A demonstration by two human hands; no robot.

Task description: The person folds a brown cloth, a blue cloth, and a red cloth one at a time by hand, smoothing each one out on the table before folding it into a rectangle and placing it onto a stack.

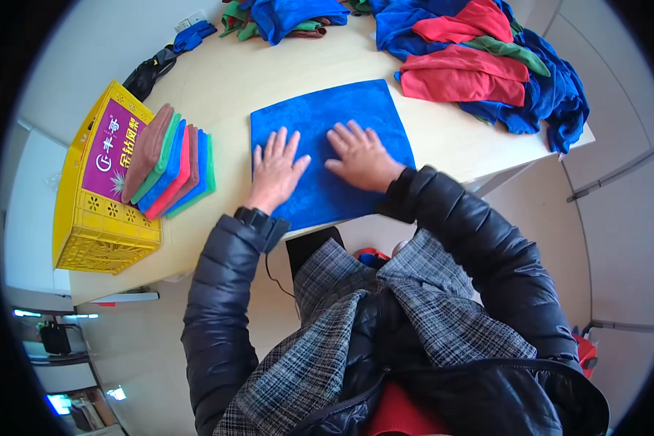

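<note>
A blue cloth towel [327, 192] lies spread flat in a near-square on the table in front of me, its near edge at the table's front edge. My left hand [275, 168] rests flat on its left part, fingers spread. On the upper right part lies my right hand [363, 154], palm down with its fingers apart. Neither hand grips anything. Left of the towel, a row of folded towels [173, 171] in brown, green, blue and red leans against a yellow plastic crate [80, 211].
A loose heap of blue, red and green cloths [479, 73] covers the table's far right corner and hangs over its edge. Another cloth pile [291, 18] lies at the back. A black item [151, 73] and a small blue cloth [195, 35] sit by the wall on the pale table [218, 80].
</note>
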